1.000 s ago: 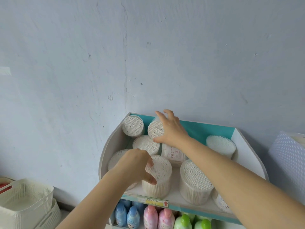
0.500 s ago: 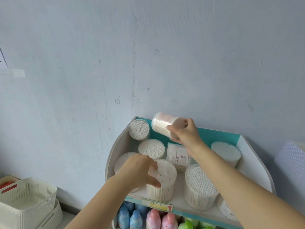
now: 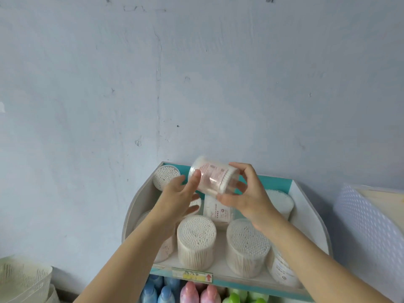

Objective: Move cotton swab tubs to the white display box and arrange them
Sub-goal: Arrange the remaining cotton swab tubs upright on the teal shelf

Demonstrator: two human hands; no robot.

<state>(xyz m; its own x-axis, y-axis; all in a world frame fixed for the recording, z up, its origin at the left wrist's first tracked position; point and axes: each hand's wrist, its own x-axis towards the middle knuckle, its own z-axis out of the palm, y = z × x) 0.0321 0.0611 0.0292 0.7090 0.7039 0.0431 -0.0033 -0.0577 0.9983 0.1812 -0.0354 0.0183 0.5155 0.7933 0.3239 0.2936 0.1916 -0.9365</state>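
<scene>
Holding a clear tub (image 3: 213, 177) of cotton swabs up in the air, the right hand (image 3: 244, 194) had its fingers and thumb wrapped around one end. The tub lay on its side, tipped a little, above the back of the white box (image 3: 310, 206). The left hand (image 3: 177, 199) was open, and its thumb touched the other end of the tub. Its fingers were spread out under the tub and did not close on it.

The white box had a teal back wall and stood against a pale blue wall (image 3: 196, 84). More tubs stood up straight inside it. One tub (image 3: 166, 177) was in the back left corner. Two big tubs (image 3: 195, 241) stood near the front, side by side. Another tub (image 3: 279, 201) stood at the back right. A swab pack (image 3: 218, 212) with a label lay in the middle, under the hands.

Bottles (image 3: 190, 291) in blue, pink and green stood in a row below the box. A white basket (image 3: 24, 281) sat low on the left.
</scene>
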